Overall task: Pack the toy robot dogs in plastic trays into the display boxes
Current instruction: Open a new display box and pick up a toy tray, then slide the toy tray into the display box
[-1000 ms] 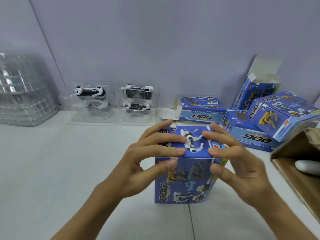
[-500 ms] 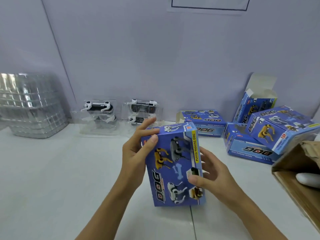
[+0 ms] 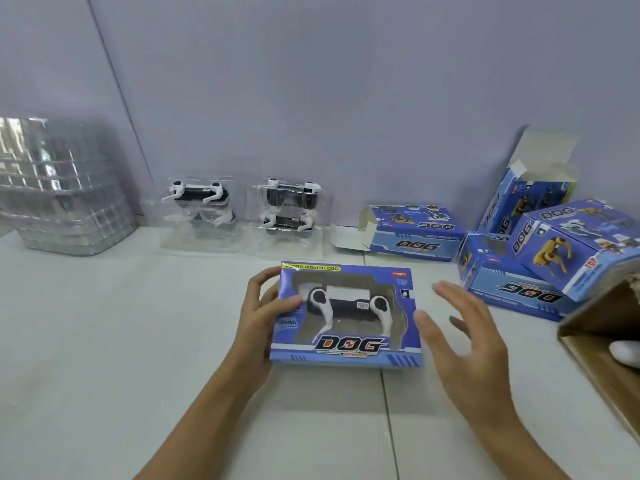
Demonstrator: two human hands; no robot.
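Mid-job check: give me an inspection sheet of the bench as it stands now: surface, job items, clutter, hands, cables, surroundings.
Surface: white table, a seam running toward the viewer under the held box.
Job's things: packed display box, toy dog visible through its window; two toy dogs in clear trays by the wall; open empty box lying flat; upright open box; two more boxes stacked at right.
Clutter: stack of clear trays far left; cardboard carton at right edge, something white inside.
Hands: left hand grips the packed display box's left edge; right hand open, just off its right side.
Cables: nothing seen.
Surroundings: plain lilac wall.
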